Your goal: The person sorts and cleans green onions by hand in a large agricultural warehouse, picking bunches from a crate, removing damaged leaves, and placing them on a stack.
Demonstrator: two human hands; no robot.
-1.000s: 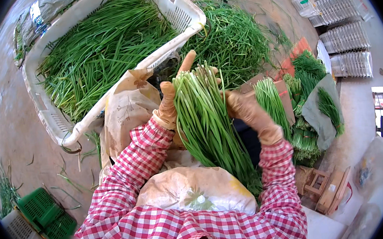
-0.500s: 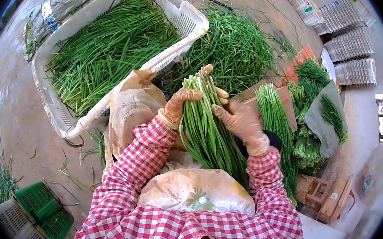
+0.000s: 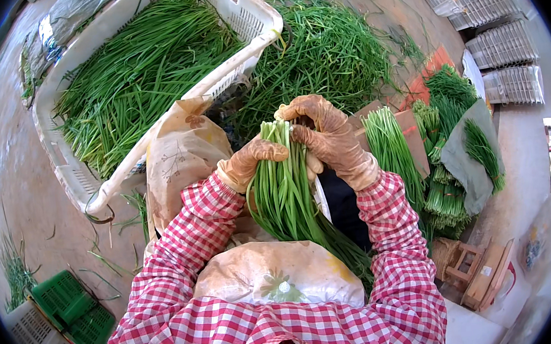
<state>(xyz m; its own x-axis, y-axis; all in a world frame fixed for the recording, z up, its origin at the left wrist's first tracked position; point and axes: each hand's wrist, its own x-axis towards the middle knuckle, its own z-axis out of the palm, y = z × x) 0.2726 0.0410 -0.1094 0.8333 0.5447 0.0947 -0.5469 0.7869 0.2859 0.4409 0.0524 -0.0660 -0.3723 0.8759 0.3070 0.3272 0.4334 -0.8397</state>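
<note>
A bunch of garlic chives is held in front of my body, pale stem ends up and green leaves drooping down to the right. My gloved left hand is closed around its upper part, the thumb across the front and fingertips showing on the far side. Beside it my gloved right hand is curled, with its thumb and fingers pinching at the pale ends; exactly what lies between the fingertips is partly hidden. An apron covers my lap below the leaves.
A white crate of loose chives stands at the upper left. Beside it lies a heap of greens. Sorted chives and tied bundles lie at the right. Also there are a small wooden stool and green baskets.
My right hand has moved up and left from beside the leaves to the pale stem ends, and its fingers have curled in. My left hand keeps its hold, with the bunch slightly lower.
</note>
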